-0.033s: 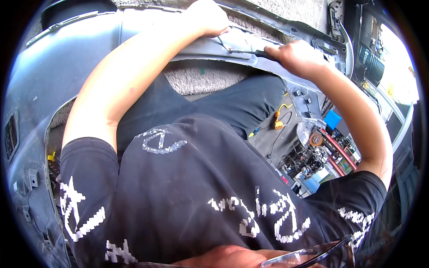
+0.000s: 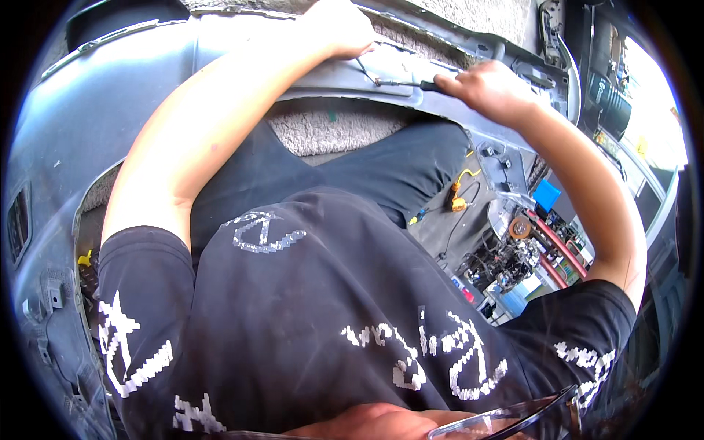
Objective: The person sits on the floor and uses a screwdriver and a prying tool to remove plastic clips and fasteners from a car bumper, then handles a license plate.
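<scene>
The right hand is closed around the dark handle of a slim screwdriver, its fingers wrapped tight about the grip, and the thin metal shaft runs leftward from the fist to a small fastening point on the long grey plastic car bumper panel. The left hand lies palm-down on the upper edge of the same panel, just left of the shaft's tip; its fingers are curled over the far side, so I cannot tell whether they grip anything or only press. A thin black wire loops on the panel between the two hands. The panel curves across the person's lap, over the black trousers, and a patch of grey carpet shows beneath its lower edge. Lower right, beside the right forearm, a yellow plug with a cable lies on the ground, and further right a clutter of small tools and parts sits near a blue square object.
</scene>
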A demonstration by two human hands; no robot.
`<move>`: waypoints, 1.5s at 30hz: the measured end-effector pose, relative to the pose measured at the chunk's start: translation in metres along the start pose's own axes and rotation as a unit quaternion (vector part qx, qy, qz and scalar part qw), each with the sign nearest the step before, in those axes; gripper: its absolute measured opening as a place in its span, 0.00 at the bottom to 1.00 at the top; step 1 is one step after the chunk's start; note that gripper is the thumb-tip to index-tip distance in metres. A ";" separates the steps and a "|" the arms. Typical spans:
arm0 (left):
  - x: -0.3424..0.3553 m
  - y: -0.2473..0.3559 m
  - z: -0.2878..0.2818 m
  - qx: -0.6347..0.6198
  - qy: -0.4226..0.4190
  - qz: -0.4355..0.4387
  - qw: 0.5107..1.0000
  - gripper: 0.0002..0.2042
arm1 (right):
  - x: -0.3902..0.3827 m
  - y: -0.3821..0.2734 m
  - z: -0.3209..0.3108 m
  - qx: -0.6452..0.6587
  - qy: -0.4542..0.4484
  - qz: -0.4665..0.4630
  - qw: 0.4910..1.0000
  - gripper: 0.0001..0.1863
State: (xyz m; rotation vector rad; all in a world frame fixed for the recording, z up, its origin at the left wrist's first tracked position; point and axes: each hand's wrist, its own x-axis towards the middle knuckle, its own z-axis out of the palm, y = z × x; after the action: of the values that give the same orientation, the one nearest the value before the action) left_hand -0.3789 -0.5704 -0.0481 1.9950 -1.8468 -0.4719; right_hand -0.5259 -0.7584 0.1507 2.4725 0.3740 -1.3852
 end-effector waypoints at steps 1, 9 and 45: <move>-0.005 0.001 -0.005 0.002 0.005 -0.004 1.000 0.21 | 0.002 0.011 0.005 -0.090 0.026 -0.080 0.992 0.19; -0.009 0.002 -0.020 0.029 -0.017 0.016 0.999 0.20 | -0.035 0.024 -0.032 0.705 0.082 0.263 0.653 0.24; -0.040 0.107 -0.186 0.216 -0.165 -0.090 0.958 0.19 | -0.017 -0.080 0.136 0.921 0.292 0.093 0.239 0.22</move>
State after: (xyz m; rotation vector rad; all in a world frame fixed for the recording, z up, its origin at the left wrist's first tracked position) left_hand -0.3845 -0.5285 0.1661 2.5189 -2.1176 -0.5133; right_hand -0.6698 -0.7353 0.0875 -1.0641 0.9833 -0.0641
